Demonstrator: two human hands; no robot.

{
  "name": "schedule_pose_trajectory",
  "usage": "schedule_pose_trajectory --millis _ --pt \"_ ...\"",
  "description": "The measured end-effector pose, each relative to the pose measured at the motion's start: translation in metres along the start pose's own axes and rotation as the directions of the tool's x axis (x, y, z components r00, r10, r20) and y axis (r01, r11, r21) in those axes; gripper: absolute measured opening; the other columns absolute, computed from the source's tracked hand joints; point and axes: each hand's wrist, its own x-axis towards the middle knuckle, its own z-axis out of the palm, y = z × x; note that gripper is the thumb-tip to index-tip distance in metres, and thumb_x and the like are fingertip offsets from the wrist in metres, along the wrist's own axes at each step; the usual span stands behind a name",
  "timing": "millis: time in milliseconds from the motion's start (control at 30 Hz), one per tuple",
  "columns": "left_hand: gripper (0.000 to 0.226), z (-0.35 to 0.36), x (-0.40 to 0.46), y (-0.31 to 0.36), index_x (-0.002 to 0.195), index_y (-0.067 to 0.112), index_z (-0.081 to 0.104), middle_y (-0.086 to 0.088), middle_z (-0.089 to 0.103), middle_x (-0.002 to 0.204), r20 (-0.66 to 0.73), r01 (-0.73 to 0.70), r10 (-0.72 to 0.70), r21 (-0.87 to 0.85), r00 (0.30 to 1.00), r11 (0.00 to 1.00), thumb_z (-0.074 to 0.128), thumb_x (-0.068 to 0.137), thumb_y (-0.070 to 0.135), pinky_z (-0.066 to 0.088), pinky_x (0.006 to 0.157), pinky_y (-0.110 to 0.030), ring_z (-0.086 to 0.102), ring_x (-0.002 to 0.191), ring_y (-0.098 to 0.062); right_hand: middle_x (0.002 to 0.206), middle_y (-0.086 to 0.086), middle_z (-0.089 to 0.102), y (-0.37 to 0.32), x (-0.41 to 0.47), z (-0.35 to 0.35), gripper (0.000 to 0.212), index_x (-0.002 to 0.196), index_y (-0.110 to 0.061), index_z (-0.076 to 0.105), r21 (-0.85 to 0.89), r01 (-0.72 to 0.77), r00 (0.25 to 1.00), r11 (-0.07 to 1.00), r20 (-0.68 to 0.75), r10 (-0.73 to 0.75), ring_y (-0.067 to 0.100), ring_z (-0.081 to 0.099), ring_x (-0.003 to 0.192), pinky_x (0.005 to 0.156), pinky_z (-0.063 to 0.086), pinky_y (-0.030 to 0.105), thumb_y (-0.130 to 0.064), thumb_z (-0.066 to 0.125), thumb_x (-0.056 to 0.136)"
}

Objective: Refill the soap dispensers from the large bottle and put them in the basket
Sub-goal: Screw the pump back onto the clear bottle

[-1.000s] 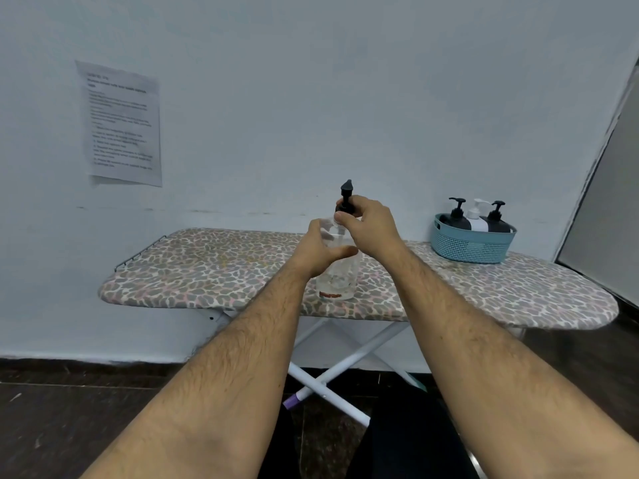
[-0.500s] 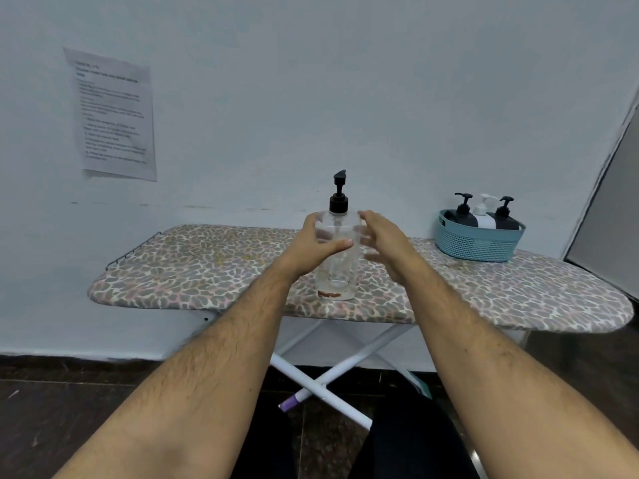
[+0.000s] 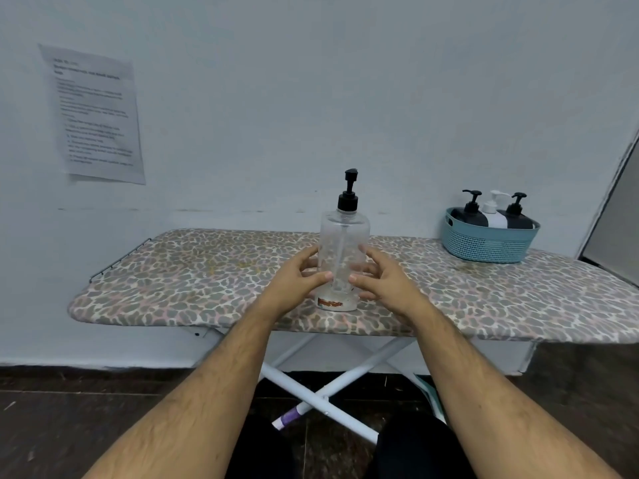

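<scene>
The large clear bottle (image 3: pixel 344 243) with a black pump stands upright on the ironing board (image 3: pixel 193 281), near its front edge, and looks almost empty. My left hand (image 3: pixel 297 278) and my right hand (image 3: pixel 383 281) sit on either side of its lower half. Both hands have relaxed, spread fingers; the fingertips touch the bottle's sides and the thumb tips rest on its front. At the board's far right stands the teal basket (image 3: pixel 484 247). It holds two black soap dispensers (image 3: pixel 470 216) (image 3: pixel 517 217) with a white dispenser (image 3: pixel 494 216) between them.
The board has a leopard-pattern cover and white crossed legs (image 3: pixel 328 392) below. A printed sheet (image 3: pixel 96 115) is taped to the wall at the left. A grey panel (image 3: pixel 619 219) stands at the far right. The floor is dark.
My right hand came off the pump top and dropped to the bottle's lower right side. My left hand slid down from a grip on the upper body to a loose touch.
</scene>
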Motion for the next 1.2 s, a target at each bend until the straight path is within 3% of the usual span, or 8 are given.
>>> schedule_pose_trajectory --millis 100,200,267,400,533,833,1033,1200 --pt "0.066 -0.001 0.010 -0.002 0.150 0.029 0.043 0.001 0.063 0.131 -0.026 -0.013 0.013 0.006 1.000 1.000 0.072 0.092 0.020 0.058 0.092 -0.042 0.065 0.115 -0.013 0.125 0.000 0.059 0.001 0.008 0.000 0.071 0.147 -0.036 0.036 0.009 0.020 1.000 1.000 -0.016 -0.020 0.008 0.063 0.109 0.076 0.055 0.023 -0.014 0.071 0.089" --pt "0.061 0.003 0.020 -0.002 0.145 0.037 0.047 0.007 0.064 0.127 -0.038 -0.024 0.024 0.007 0.999 1.000 0.072 0.092 0.023 0.058 0.082 -0.032 0.066 0.112 -0.008 0.124 -0.002 0.060 0.000 0.014 -0.006 0.068 0.146 -0.034 0.036 0.015 0.038 0.999 0.999 -0.036 -0.037 0.011 0.063 0.111 0.085 0.055 0.032 -0.015 0.070 0.090" --pt "0.051 0.009 0.028 -0.001 0.131 0.049 0.051 0.012 0.066 0.122 -0.025 -0.025 0.025 0.005 0.999 1.000 0.072 0.092 0.022 0.057 0.073 -0.023 0.068 0.104 -0.001 0.122 -0.004 0.061 -0.001 0.019 -0.014 0.064 0.143 -0.035 0.038 0.022 0.041 0.998 0.999 -0.054 -0.040 0.012 0.063 0.112 0.092 0.054 0.039 -0.015 0.069 0.091" --pt "0.051 0.018 0.048 0.003 0.112 0.061 0.050 0.027 0.066 0.103 -0.025 -0.029 0.028 -0.026 0.999 0.999 0.072 0.092 0.019 0.055 0.062 -0.015 0.066 0.093 0.012 0.122 -0.004 0.062 -0.003 0.030 -0.030 0.057 0.138 -0.031 0.039 -0.001 0.036 0.996 0.999 -0.080 -0.036 0.010 0.063 0.110 0.088 0.056 0.036 -0.015 0.068 0.092" --pt "0.048 0.034 0.078 0.017 0.122 0.052 0.049 0.016 0.064 0.118 -0.002 -0.056 0.056 -0.041 0.998 0.998 0.071 0.093 0.020 0.056 0.074 -0.025 0.065 0.105 -0.001 0.118 -0.008 0.062 -0.013 0.045 -0.054 0.050 0.130 -0.034 0.041 -0.012 0.045 0.991 0.999 -0.124 -0.046 0.000 0.066 0.099 0.070 0.054 0.019 -0.013 0.067 0.092" --pt "0.057 0.073 0.161 0.029 0.144 0.036 0.047 0.011 0.063 0.119 0.002 -0.127 0.127 -0.016 0.992 0.992 0.070 0.094 0.023 0.056 0.073 -0.024 0.064 0.109 -0.007 0.115 -0.014 0.060 -0.015 0.087 -0.113 0.047 0.124 -0.046 0.045 -0.100 0.063 0.963 0.993 -0.256 -0.086 0.007 0.064 0.103 0.069 0.054 0.027 -0.021 0.067 0.092" --pt "0.058 0.098 0.208 0.013 0.147 0.034 0.047 0.011 0.064 0.120 0.018 -0.124 0.125 -0.026 0.992 0.992 0.069 0.095 0.020 0.055 0.073 -0.024 0.066 0.109 -0.009 0.105 -0.019 0.060 0.006 0.119 -0.141 0.049 0.120 -0.049 0.045 -0.147 0.045 0.950 0.988 -0.299 -0.088 -0.005 0.065 0.088 0.061 0.053 0.017 -0.013 0.065 0.093" --pt "0.057 0.119 0.244 0.000 0.145 0.036 0.048 0.006 0.065 0.122 0.032 -0.137 0.137 -0.004 0.990 0.991 0.068 0.094 0.019 0.059 0.083 -0.035 0.065 0.111 -0.014 0.100 -0.022 0.057 0.025 0.142 -0.165 0.054 0.139 -0.036 0.044 -0.186 0.006 0.943 0.983 -0.325 -0.067 -0.009 0.066 0.080 0.070 0.058 0.029 -0.012 0.063 0.094"
